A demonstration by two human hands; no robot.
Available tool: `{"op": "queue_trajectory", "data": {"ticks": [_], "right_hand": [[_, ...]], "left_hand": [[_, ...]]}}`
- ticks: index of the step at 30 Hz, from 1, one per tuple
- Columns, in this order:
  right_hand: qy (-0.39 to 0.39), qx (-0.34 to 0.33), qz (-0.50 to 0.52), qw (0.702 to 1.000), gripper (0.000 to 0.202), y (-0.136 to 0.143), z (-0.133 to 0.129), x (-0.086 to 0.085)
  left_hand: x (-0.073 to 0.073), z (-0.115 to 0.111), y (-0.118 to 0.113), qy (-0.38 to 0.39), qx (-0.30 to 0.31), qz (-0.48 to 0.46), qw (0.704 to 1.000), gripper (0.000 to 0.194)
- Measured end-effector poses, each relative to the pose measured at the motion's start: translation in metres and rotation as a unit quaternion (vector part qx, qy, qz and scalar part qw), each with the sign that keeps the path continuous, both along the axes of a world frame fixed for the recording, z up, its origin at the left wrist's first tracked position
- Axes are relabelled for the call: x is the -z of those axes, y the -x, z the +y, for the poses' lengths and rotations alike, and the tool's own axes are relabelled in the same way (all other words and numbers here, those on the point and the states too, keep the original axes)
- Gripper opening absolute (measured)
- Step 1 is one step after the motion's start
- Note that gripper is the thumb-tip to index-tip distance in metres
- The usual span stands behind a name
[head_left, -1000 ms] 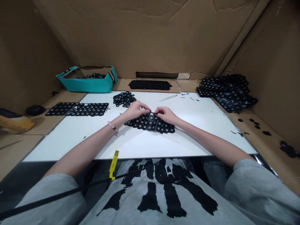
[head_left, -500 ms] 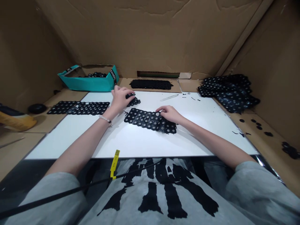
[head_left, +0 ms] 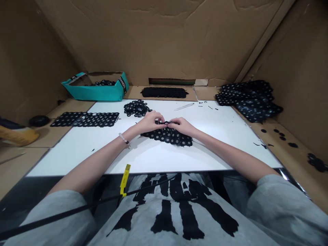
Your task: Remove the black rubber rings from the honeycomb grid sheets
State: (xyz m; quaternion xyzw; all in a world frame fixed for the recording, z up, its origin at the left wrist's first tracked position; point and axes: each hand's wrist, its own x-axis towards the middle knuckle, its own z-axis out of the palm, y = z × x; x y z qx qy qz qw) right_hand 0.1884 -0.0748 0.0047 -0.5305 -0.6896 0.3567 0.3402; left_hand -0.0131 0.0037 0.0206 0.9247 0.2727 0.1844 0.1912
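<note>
A black sheet dotted with pale round spots lies on the white board in front of me. My left hand pinches its far edge from the left. From the right, my right hand pinches the same edge, the fingertips of both hands almost touching. The edge between them is lifted a little. Just beyond my left hand sits a loose pile of small black ring-like pieces. Another dotted black strip lies flat to the left.
A teal box with black pieces stands at the back left. Behind the board is a black stack. A white pen-like tool lies near black scraps. Dotted sheets are heaped at the right. A yellow object is at far left.
My left hand has moved from the loose pile to the right and nearer, onto the sheet's far edge. That edge is now raised between both hands. My right hand has barely shifted.
</note>
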Motion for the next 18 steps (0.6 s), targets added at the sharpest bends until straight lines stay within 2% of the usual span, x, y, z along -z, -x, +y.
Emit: {"op": "queue_trajectory", "data": {"ticks": [3, 8, 13, 16, 18], "right_hand": [[-0.012, 0.001, -0.018, 1.0, 0.035, 0.001, -0.001, 0.001], [-0.011, 0.017, -0.004, 1.0, 0.033, -0.001, 0.001, 0.007], [-0.015, 0.009, -0.004, 1.0, 0.034, -0.003, 0.003, 0.008], [-0.014, 0.013, -0.012, 1.0, 0.033, -0.004, 0.003, 0.008], [-0.01, 0.011, -0.027, 1.0, 0.033, -0.005, 0.004, 0.007]], "left_hand": [[-0.002, 0.002, 0.003, 0.007, -0.001, 0.001, 1.0, 0.032], [-0.004, 0.0, 0.002, 0.009, -0.039, 0.022, 0.999, 0.026], [0.0, 0.001, -0.003, 0.079, -0.07, -0.027, 0.994, 0.02], [-0.004, 0.015, 0.006, 0.116, -0.084, -0.044, 0.989, 0.021], [-0.009, 0.032, 0.022, 0.101, -0.139, -0.075, 0.982, 0.023]]}}
